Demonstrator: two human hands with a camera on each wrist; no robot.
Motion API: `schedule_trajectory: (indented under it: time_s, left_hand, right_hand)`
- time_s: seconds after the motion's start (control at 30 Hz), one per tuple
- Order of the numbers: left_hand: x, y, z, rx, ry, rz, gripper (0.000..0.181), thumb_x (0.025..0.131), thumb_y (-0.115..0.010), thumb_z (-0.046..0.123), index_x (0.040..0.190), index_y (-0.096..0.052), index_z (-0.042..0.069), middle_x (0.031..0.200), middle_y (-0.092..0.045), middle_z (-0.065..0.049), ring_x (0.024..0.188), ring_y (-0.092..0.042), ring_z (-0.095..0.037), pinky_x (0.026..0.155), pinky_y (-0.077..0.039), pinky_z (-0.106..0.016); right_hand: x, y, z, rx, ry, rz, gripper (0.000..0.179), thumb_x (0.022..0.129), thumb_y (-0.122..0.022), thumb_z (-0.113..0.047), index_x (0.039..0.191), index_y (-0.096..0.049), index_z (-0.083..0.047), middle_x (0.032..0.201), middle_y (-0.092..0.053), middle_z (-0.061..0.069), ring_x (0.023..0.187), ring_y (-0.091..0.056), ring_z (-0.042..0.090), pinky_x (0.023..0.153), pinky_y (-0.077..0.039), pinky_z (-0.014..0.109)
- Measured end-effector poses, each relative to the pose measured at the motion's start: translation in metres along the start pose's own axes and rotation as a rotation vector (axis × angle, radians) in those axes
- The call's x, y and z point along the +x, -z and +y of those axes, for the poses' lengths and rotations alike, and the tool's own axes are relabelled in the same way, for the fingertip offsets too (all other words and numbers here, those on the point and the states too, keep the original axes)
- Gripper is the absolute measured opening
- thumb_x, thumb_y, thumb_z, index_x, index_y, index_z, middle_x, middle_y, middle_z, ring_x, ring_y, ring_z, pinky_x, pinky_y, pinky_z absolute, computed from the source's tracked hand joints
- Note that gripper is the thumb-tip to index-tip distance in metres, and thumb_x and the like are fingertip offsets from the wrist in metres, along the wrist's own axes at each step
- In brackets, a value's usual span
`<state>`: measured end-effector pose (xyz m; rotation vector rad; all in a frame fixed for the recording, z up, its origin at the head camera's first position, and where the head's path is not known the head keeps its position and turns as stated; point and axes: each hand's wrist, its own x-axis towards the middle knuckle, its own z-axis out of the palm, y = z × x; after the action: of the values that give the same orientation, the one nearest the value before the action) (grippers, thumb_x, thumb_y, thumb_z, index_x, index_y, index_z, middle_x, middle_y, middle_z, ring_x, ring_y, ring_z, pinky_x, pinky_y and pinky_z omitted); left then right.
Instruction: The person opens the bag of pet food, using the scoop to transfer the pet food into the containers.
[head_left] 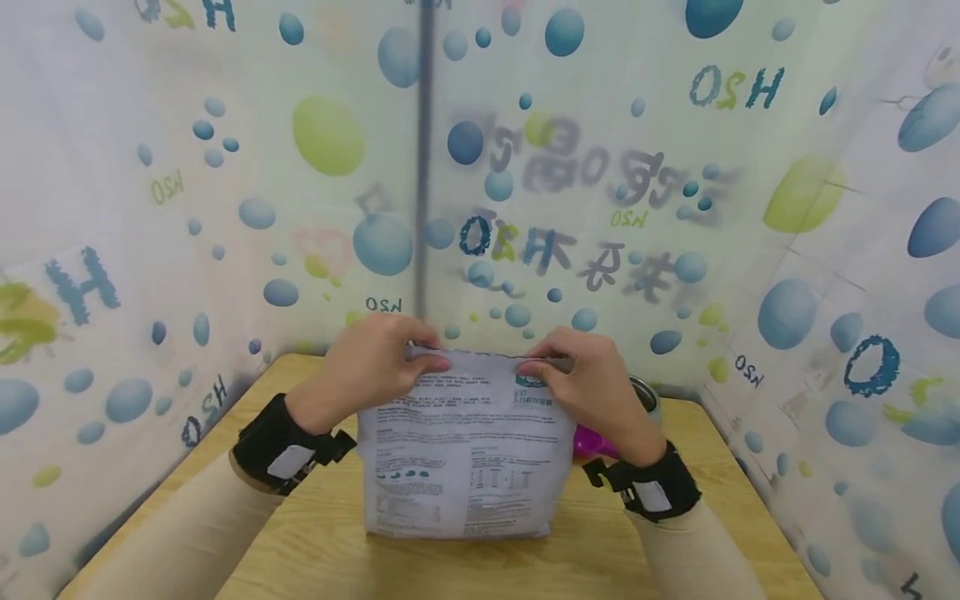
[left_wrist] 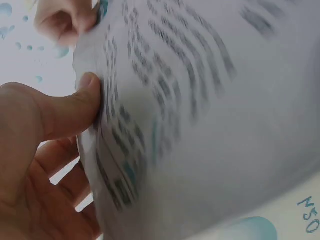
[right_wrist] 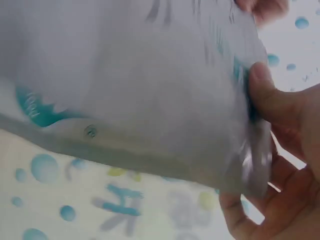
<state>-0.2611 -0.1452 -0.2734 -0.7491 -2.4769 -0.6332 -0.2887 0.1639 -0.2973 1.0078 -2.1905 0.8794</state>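
Observation:
A white plastic bag (head_left: 465,458) with dark and teal print stands upright over the wooden table, its printed side facing me. My left hand (head_left: 375,358) pinches its top edge left of centre, thumb on the near face and fingers behind. On the right, my right hand (head_left: 588,383) pinches the same edge near the corner. The left wrist view shows the left thumb (left_wrist: 87,97) pressed on the printed face of the bag (left_wrist: 200,115). In the right wrist view, the right thumb (right_wrist: 262,82) presses by the bag's (right_wrist: 150,100) edge, with fingers behind it.
Behind the bag, partly hidden by the right hand and wrist, are a bright purple object (head_left: 592,442) and a round metal-rimmed container (head_left: 647,392). The wooden table (head_left: 300,542) meets curtains (head_left: 330,250) printed with bubbles and H2O on three sides.

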Motion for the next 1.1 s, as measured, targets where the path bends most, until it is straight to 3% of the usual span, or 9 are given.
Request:
schedule_trajectory:
  time_s: [0.13,0.33,0.47,0.67,0.93,1.1]
  left_hand:
    - [0.004,0.0,-0.002,0.003,-0.021,0.038,0.015,0.099,-0.095,0.015,0.086,-0.085,0.016,0.086,-0.084,0.0,0.062,-0.064,-0.005,0.055,-0.043,-0.026]
    - [0.008,-0.013,-0.002,0.041,-0.054,0.143,0.016,0.095,-0.09,0.005,0.084,-0.085,0.015,0.09,-0.088,0.001,0.062,-0.069,-0.009,0.052,-0.041,-0.026]
    - [0.01,-0.018,-0.005,0.043,-0.044,0.187,0.018,0.094,-0.084,-0.002,0.088,-0.089,0.014,0.095,-0.089,0.002,0.065,-0.074,-0.014,0.051,-0.041,-0.026]
    - [0.013,-0.022,-0.012,0.048,-0.023,0.237,0.024,0.092,-0.08,-0.006,0.089,-0.09,0.016,0.094,-0.089,0.002,0.069,-0.076,-0.016,0.051,-0.042,-0.027]
    - [0.014,-0.027,-0.019,0.079,-0.008,0.302,0.02,0.094,-0.082,-0.002,0.089,-0.089,0.016,0.091,-0.085,0.001,0.067,-0.072,-0.018,0.052,-0.037,-0.027]
    - [0.013,-0.029,-0.023,0.081,0.007,0.318,0.019,0.096,-0.082,0.001,0.092,-0.091,0.017,0.094,-0.086,0.001,0.068,-0.074,-0.018,0.052,-0.035,-0.027]
  right_hand:
    - [-0.002,0.002,0.005,0.047,-0.013,0.032,0.014,0.098,-0.093,0.0,0.095,-0.084,-0.011,0.094,-0.083,0.002,0.08,-0.076,0.011,0.069,-0.062,0.027]
    - [-0.003,-0.001,0.009,0.012,0.006,0.087,0.015,0.096,-0.092,0.004,0.094,-0.084,-0.009,0.093,-0.085,0.003,0.08,-0.077,0.015,0.07,-0.06,0.025]
    - [-0.006,0.0,0.019,0.066,-0.078,0.073,0.007,0.098,-0.094,-0.005,0.098,-0.088,-0.009,0.096,-0.087,0.004,0.08,-0.081,0.014,0.072,-0.062,0.021]
    - [-0.016,0.002,0.04,0.105,-0.228,0.147,0.007,0.098,-0.097,-0.017,0.096,-0.091,-0.014,0.081,-0.082,0.005,0.057,-0.062,0.01,0.05,-0.044,0.021]
    - [-0.009,-0.013,0.041,0.071,-0.125,0.291,0.009,0.098,-0.095,-0.007,0.096,-0.087,-0.004,0.088,-0.083,0.011,0.067,-0.071,0.016,0.059,-0.051,0.016]
    - [-0.007,-0.015,0.044,0.071,-0.158,0.281,0.005,0.101,-0.091,-0.009,0.101,-0.087,-0.006,0.092,-0.082,0.011,0.072,-0.068,0.017,0.059,-0.046,0.016]
